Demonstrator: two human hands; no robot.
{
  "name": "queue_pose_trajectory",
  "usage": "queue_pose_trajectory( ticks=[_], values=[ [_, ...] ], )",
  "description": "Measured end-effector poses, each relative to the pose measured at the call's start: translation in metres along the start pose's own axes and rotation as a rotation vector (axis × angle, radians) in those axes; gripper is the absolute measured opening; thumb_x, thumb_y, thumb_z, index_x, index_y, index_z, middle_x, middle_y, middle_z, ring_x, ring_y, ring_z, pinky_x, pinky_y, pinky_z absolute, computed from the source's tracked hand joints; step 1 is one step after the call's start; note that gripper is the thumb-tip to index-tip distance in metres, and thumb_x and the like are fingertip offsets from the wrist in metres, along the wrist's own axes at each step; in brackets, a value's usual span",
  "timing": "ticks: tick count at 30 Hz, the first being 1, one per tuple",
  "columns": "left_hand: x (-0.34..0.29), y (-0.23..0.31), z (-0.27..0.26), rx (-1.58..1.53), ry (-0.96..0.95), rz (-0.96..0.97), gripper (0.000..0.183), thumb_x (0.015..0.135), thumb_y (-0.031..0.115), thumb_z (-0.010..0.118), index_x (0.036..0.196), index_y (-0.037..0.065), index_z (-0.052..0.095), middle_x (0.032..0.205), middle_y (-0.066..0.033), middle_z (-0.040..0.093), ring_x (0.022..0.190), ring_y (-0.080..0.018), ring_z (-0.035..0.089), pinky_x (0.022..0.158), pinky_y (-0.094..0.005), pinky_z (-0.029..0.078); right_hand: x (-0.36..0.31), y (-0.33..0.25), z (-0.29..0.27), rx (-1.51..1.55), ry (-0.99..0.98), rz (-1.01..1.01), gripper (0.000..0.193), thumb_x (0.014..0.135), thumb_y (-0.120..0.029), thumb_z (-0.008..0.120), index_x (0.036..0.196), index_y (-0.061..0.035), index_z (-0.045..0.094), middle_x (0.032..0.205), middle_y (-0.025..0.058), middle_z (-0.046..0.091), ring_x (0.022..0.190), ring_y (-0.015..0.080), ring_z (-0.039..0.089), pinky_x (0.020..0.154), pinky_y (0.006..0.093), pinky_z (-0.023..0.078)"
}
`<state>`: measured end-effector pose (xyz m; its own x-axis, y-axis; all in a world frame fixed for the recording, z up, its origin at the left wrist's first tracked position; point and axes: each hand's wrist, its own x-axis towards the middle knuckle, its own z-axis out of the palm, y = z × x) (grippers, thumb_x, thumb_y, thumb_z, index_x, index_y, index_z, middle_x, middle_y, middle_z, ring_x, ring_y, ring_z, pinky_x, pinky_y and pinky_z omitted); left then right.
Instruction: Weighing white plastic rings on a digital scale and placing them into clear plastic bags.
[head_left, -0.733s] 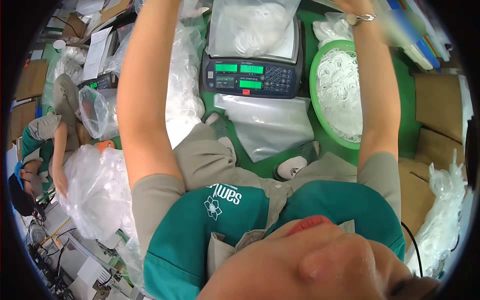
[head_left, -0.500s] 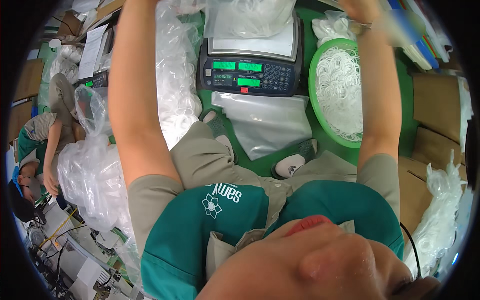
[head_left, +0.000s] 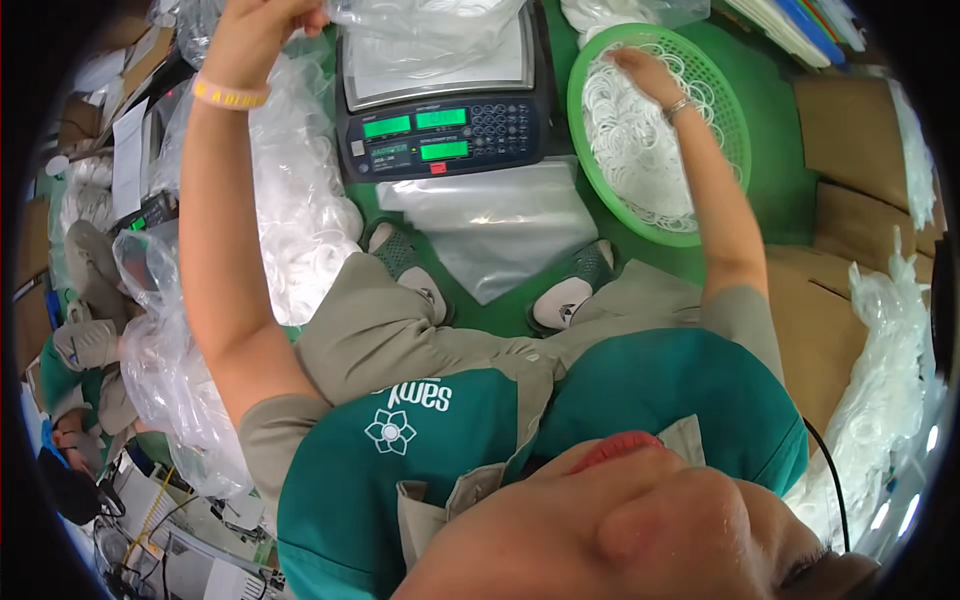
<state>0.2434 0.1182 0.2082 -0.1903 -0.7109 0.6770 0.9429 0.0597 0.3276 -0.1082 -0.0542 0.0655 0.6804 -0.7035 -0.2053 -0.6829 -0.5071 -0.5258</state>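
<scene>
My left hand (head_left: 268, 38) is at the top left, its fingers curled at the edge of a clear plastic bag (head_left: 430, 35). That bag lies over the plate of a digital counting scale (head_left: 440, 135), and its far part is cut off by the picture's edge. My right hand (head_left: 648, 78) reaches into a green perforated basket (head_left: 738, 130) on the right. Its fingers are bunched down on the white rings (head_left: 640, 165) that fill the basket; the fingertips are partly hidden among them.
Flat clear bags (head_left: 490, 230) lie on the green floor before the scale. A big clear bag of white rings (head_left: 300, 190) stands on the left. Cardboard boxes (head_left: 860, 130) and a plastic-wrapped bundle (head_left: 875, 390) line the right. Another person (head_left: 85, 370) sits at far left.
My right hand has come down from the top edge into the basket of rings. My left hand has come into view beside the bag on the scale. The whole view has shifted somewhat.
</scene>
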Motion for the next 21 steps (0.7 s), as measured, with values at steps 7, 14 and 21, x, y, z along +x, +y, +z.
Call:
queue_pose_trajectory(
  ticks=[7,14,21],
  values=[
    [0.028,-0.016,0.052,1.602,0.612,-0.459,0.065,0.077,0.011,0.05,0.135,0.011,0.02,0.131,-0.0183,0.032,0.051,-0.0039,0.047,0.047,-0.0173,0.041,-0.122,0.127,0.069,-0.746,-0.225,0.368,0.02,0.073,-0.015,0.054,0.091,-0.0216,0.061,0.141,0.0052,0.015,0.129,0.0261,0.014,0.099,0.0493,0.023],
    [0.017,0.007,0.029,1.571,0.697,-0.393,0.052,0.082,0.014,0.046,0.131,0.006,0.03,0.132,-0.0045,0.035,0.053,0.0013,0.036,0.059,-0.0135,0.038,-0.132,0.167,0.046,-0.499,-0.007,0.466,0.012,0.072,-0.014,0.052,0.077,-0.0139,0.063,0.101,0.0076,0.056,0.097,0.0255,0.051,0.079,0.0373,0.043],
    [0.008,0.008,0.03,1.659,0.807,-0.211,0.047,0.086,0.02,0.041,0.129,0.003,0.031,0.124,-0.0112,0.045,0.057,-0.0049,0.039,0.058,-0.0173,0.036,-0.079,0.095,0.11,-0.622,0.125,-0.094,0.022,0.07,-0.007,0.051,0.086,-0.018,0.062,0.101,0.003,0.051,0.096,0.021,0.047,0.078,0.0368,0.038]
  ],
)
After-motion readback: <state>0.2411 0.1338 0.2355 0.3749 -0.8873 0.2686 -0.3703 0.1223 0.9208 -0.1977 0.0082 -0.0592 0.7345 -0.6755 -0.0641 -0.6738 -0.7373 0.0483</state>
